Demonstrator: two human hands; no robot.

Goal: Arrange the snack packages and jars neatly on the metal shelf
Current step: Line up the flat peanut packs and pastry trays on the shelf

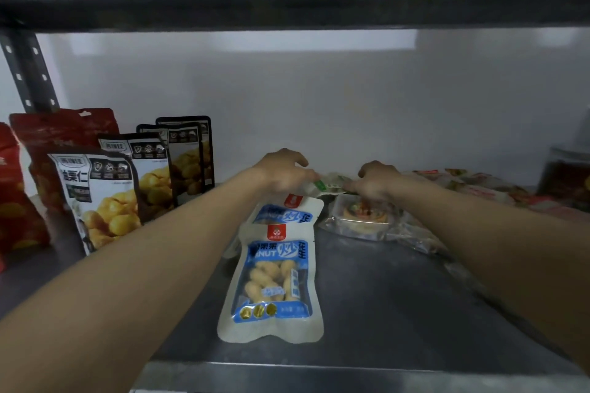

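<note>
Head view: green-white packet [325,186] between both hands [282,171].

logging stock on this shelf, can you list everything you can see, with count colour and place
chestnut pouches: four, white and black with yellow kernels, standing in a staggered row at left
red snack bags: two, red, standing at far left, behind and beside the chestnut pouches
peanut packs: two, white and blue, lying flat mid-shelf, the nearer one overlapping the farther
green and white packet: one, held between both hands at the back
clear wrapped pastry packs: several, count unclear, transparent, lying in a loose pile at right
jar: one, dark, far right, blurred
metal shelf: grey, with an upper shelf above
left hand: gripping the packet's left end
right hand: gripping its right end
</note>
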